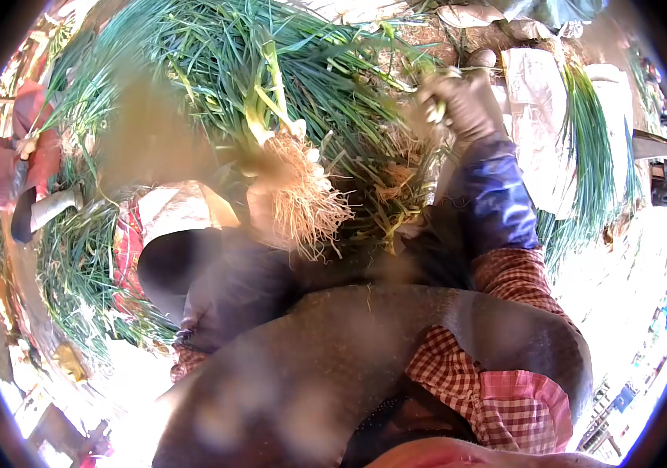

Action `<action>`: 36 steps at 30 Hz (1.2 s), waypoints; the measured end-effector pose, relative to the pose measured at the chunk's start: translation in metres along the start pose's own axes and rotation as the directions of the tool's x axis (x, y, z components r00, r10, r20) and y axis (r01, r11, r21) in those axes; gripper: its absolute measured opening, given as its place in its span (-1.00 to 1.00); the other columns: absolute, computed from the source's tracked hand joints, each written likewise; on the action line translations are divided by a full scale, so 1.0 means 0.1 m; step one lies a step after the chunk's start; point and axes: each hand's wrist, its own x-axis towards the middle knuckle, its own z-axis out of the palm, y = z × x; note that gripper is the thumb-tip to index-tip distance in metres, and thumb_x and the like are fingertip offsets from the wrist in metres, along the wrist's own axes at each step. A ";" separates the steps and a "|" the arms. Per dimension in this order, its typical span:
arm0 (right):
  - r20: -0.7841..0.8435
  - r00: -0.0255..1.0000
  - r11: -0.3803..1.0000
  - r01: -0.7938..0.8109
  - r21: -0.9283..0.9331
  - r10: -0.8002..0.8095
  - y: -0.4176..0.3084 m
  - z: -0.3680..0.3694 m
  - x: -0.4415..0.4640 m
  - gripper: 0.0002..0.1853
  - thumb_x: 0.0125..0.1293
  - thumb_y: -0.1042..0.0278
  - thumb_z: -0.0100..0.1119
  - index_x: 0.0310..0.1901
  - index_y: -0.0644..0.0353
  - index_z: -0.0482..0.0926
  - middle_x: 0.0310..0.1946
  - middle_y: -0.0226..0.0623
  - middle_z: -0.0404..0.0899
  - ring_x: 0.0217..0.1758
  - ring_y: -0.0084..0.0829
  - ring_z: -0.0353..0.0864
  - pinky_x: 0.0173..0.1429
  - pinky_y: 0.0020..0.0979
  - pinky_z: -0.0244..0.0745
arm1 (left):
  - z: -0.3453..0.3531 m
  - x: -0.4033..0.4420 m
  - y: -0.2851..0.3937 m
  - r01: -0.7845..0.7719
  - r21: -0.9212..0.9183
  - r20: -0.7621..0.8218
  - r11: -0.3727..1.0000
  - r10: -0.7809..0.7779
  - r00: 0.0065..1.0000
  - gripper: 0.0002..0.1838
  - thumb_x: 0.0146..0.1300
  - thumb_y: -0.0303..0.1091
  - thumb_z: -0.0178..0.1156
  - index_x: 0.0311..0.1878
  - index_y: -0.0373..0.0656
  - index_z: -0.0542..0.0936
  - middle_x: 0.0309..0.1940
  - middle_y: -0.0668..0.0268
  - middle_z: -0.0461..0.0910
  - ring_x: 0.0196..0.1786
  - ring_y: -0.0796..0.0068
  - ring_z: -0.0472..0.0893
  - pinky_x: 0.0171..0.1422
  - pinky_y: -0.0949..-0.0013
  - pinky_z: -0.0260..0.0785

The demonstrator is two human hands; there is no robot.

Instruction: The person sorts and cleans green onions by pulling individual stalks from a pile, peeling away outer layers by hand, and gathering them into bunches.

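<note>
A bunch of spring onions (275, 101) with pale stalks and a thick tangle of brown roots (307, 195) is held in front of my body. My left hand (265, 209) is closed on it near the root end, partly hidden by roots and a blurred spot. Off to the right, my right hand (466, 105), in a brownish glove, is raised and closed on pale green spring onion leaves, a little blurred. Beneath both hands spreads a large heap of long green onion leaves (216, 47).
Another person's red-clothed limb (37, 148) is at the far left. More onions (589, 148) lie over white sacks (535, 117) on the right, near a blade-like piece (652, 146). A red and white sack (126, 253) sits by my left knee. Smudges blur parts of the view.
</note>
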 end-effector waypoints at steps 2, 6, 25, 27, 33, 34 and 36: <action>-0.172 0.985 0.996 -0.031 -0.079 0.017 -0.28 -0.03 -0.07 -0.65 0.33 0.05 0.14 -0.39 0.20 0.62 -0.59 -0.34 0.60 -0.66 -0.57 0.55 -0.58 -0.58 0.48 | 0.03 0.05 0.02 -0.007 0.035 -0.007 0.999 0.007 1.000 -0.65 0.11 -0.38 0.16 0.02 -0.09 0.50 -0.18 0.34 0.57 -0.09 0.35 0.60 0.04 0.17 0.51; 0.136 0.987 0.965 -0.112 0.237 0.081 0.03 0.15 -0.15 -0.64 0.33 0.05 0.14 -0.34 0.23 0.64 -0.62 -0.31 0.58 -0.69 -0.57 0.52 -0.66 -0.63 0.38 | -0.18 0.15 -0.04 -0.072 0.257 -0.043 0.964 0.086 0.995 -0.24 0.09 -0.24 0.22 0.37 -0.07 0.16 -0.06 0.29 0.36 -0.23 0.47 0.41 -0.13 0.36 0.31; 0.496 0.868 0.874 -0.230 0.428 -0.015 0.04 0.97 -0.42 -0.54 0.32 0.11 0.14 -0.02 0.43 0.55 -0.30 -0.05 0.67 -0.46 -0.47 0.65 -0.36 -0.60 0.54 | 0.27 0.01 -0.36 0.160 0.044 -0.068 0.986 -0.157 0.985 -0.42 0.11 -0.47 0.12 0.25 -0.32 0.29 0.11 0.03 0.47 0.12 0.14 0.51 0.27 0.16 0.38; 0.405 0.914 0.948 -0.123 0.292 -0.007 0.01 1.00 -0.39 -0.53 0.31 0.11 0.17 0.04 0.41 0.52 -0.31 -0.09 0.67 -0.52 -0.52 0.61 -0.49 -0.64 0.46 | 0.24 0.02 -0.34 0.210 -0.005 0.009 0.978 -0.210 0.978 -0.42 0.11 -0.48 0.12 0.25 -0.32 0.31 0.13 0.02 0.46 0.18 0.11 0.47 0.29 0.15 0.36; 0.103 0.936 0.850 -0.350 0.395 0.337 0.28 0.99 -0.06 -0.74 0.25 0.13 0.23 -0.25 0.17 0.55 -0.51 -0.24 0.65 -0.75 -0.60 0.41 -0.74 -0.61 0.16 | 0.20 0.05 -0.36 0.084 0.140 -0.089 0.987 -0.072 0.993 -0.49 0.12 -0.51 0.06 0.20 -0.32 0.36 0.02 0.03 0.53 0.02 0.14 0.58 0.16 0.13 0.46; 0.081 0.921 0.824 -0.377 0.422 0.381 0.37 0.96 0.04 -0.74 0.25 0.17 0.22 -0.19 0.20 0.57 -0.49 -0.27 0.65 -0.72 -0.59 0.41 -0.70 -0.59 0.18 | 0.16 0.04 -0.37 0.098 0.110 -0.124 0.989 -0.084 0.989 -0.52 0.12 -0.50 0.05 0.16 -0.33 0.38 -0.01 0.02 0.54 -0.03 0.13 0.60 0.11 0.12 0.50; 0.063 0.907 0.801 -0.398 0.447 0.416 0.39 0.96 0.18 -0.72 0.24 0.21 0.22 -0.13 0.23 0.59 -0.47 -0.30 0.65 -0.68 -0.58 0.40 -0.67 -0.57 0.20 | 0.05 0.07 -0.38 0.121 0.088 -0.108 0.989 -0.112 0.988 -0.52 0.12 -0.48 0.06 0.16 -0.33 0.38 -0.02 0.01 0.54 -0.02 0.13 0.60 0.12 0.12 0.50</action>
